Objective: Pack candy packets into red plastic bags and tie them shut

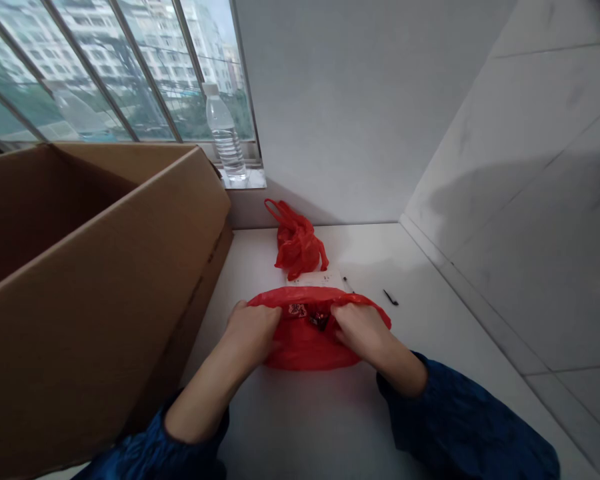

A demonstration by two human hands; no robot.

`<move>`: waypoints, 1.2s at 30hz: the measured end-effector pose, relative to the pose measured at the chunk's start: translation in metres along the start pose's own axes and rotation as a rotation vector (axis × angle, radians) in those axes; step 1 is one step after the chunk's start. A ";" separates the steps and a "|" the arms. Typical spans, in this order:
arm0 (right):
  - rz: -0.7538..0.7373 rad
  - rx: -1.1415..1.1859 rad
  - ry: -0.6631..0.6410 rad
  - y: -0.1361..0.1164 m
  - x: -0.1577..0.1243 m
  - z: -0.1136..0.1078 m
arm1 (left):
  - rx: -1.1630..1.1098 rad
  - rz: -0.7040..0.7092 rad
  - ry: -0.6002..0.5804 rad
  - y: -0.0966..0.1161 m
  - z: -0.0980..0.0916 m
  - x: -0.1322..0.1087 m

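A red plastic bag (307,350) lies on the white counter (320,420) in front of me. My left hand (253,331) grips its left side and my right hand (363,333) grips its right side, holding the mouth open. Small dark and red-wrapped items (310,315) show inside the opening. Both hands have their fingers curled into the plastic. My sleeves are dark blue.
A large open cardboard box (95,280) fills the left side. A second crumpled red bag (297,243) and a white flat sheet (316,279) lie behind. A small dark object (391,298) lies to the right. A water bottle (225,133) stands on the window sill. Tiled wall on the right.
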State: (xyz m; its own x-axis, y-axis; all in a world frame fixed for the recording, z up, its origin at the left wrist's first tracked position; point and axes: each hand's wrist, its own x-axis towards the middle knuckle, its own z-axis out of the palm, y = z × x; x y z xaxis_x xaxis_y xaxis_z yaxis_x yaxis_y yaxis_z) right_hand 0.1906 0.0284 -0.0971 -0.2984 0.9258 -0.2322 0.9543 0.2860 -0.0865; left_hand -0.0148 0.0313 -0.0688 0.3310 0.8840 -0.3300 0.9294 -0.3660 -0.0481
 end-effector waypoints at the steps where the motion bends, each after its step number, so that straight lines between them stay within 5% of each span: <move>1: -0.010 -0.004 -0.010 0.000 -0.001 0.001 | 0.002 0.005 -0.007 0.001 -0.001 -0.001; 14: -0.001 -0.064 -0.048 -0.001 0.004 0.011 | -0.037 0.072 0.037 0.009 -0.002 0.002; 29: -0.032 0.053 0.060 0.000 -0.003 -0.008 | -0.202 0.113 0.117 0.015 -0.001 0.003; 32: -0.095 0.244 0.200 0.002 -0.007 -0.017 | -0.324 0.156 0.187 0.014 -0.006 0.002; 36: -0.237 0.890 0.320 0.008 -0.012 -0.022 | -0.533 0.211 0.209 0.011 -0.016 -0.001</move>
State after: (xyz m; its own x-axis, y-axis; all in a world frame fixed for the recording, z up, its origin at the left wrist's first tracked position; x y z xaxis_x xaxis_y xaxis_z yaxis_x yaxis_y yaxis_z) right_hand 0.2022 0.0255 -0.0739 -0.3385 0.9292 0.1482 0.4717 0.3039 -0.8277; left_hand -0.0027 0.0312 -0.0535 0.4923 0.8661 -0.0866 0.7761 -0.3917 0.4943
